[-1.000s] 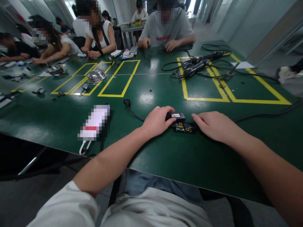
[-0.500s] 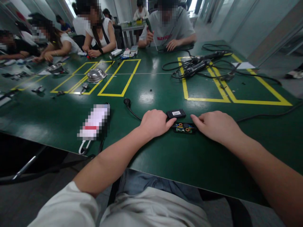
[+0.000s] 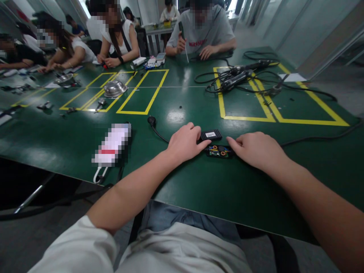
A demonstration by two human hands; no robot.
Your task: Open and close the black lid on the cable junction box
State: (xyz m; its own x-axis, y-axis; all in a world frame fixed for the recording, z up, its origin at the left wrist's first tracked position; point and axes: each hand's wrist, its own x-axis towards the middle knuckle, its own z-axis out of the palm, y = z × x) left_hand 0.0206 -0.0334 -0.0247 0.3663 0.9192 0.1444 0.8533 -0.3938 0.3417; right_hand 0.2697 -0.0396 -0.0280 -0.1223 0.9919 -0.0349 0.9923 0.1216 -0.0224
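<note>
A small open black case (image 3: 218, 152) lies on the green table before me, with a circuit board and copper-coloured coils showing inside. Just behind it rests its black ribbed cover (image 3: 211, 135), which carries a white label. My left hand (image 3: 185, 141) is closed around the cable at the case's left end, thumb stretched along the case and bent fingers close to the cover. At the right end, my right hand (image 3: 254, 149) is curled over the cable, its thumb pointing at the case. A black power cable (image 3: 321, 137) runs off right; its plug (image 3: 151, 121) lies left of my hands. Both palms hide their grip.
A phone (image 3: 113, 144) lies to the left near the table edge. Further back are a metal bowl-shaped part (image 3: 115, 88), yellow tape rectangles and a tangle of black cables with tools (image 3: 239, 80). Across the table, a person (image 3: 201, 38) holds a screwdriver (image 3: 183, 40); others sit at left.
My left hand's fingers have lifted slightly near the cover. The whole view has shifted a little; the case and cover stay in nearly the same place.
</note>
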